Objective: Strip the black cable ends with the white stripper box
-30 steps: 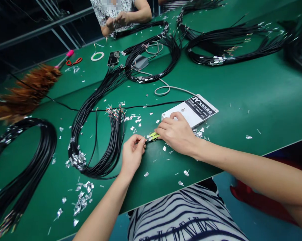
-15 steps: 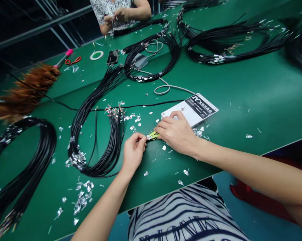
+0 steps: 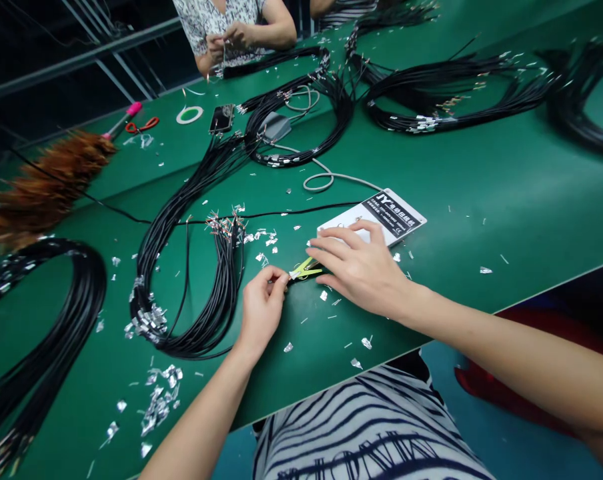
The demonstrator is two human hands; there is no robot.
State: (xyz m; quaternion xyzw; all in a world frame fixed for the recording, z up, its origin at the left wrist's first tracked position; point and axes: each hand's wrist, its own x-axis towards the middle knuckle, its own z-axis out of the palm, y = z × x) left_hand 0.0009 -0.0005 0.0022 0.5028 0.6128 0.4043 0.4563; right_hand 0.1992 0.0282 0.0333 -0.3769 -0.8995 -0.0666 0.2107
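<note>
My left hand (image 3: 265, 297) pinches the end of a thin black cable between thumb and forefinger. The fingertips hide most of that end. Right against it lie small yellow-green snips (image 3: 305, 269), their arms spread in a V towards the right. Around these arms sits my right hand (image 3: 364, 267), thumb below and fingers raised above; where exactly the fingers touch is hard to see. A white box with a black label (image 3: 389, 217) lies just beyond my right hand. To the left is a curved bundle of black cables (image 3: 214, 313) with frayed ends.
Scraps of foil (image 3: 161, 403) litter the green table (image 3: 481, 173). More cable coils (image 3: 74, 320) lie left and farther back. Beyond are a phone (image 3: 223, 118), tape roll (image 3: 189, 115), red scissors (image 3: 142, 125) and a feather duster (image 3: 56, 180). A co-worker's hands (image 3: 229, 41) are across the table.
The fingers of my right hand have spread apart, and the snips' arms have opened into a V. My left hand keeps its pinch. The whole view has shifted slightly.
</note>
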